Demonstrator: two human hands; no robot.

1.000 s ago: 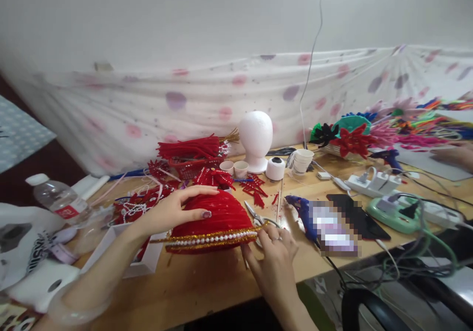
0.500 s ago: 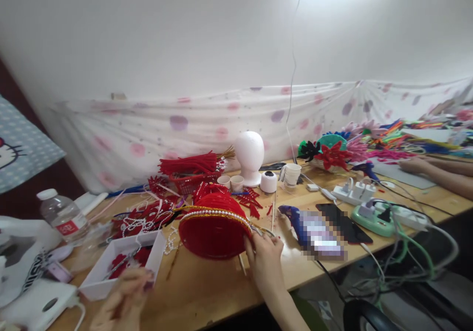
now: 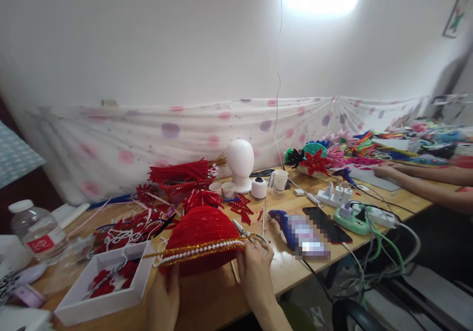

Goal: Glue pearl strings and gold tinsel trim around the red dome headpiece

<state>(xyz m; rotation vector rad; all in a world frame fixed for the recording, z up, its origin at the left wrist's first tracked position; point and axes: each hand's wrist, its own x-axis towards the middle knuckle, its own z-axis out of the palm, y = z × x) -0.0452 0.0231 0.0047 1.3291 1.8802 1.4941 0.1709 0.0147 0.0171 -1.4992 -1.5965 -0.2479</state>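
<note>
A red velvet hat with gold trim and a row of white pearls is held just above the front of the table. My left hand grips its lower left edge, with the fingertips partly hidden behind it. At the right edge, my right hand pinches the rim and also holds scissors, whose blades point up and to the left. Strands of gold trim stick out past the hat's left side. Behind the hat lies a red beaded bow.
A white box with red pieces is at left, near a bottle. Behind stand a foam head and paper cups. Right are a glue gun, phone, power strips, cables and another person's arms.
My left hand has moved from over the white box to the hat's left edge and grips it. The hat has tilted, hiding its opening and showing its pearl band. The camera view has shifted right.
</note>
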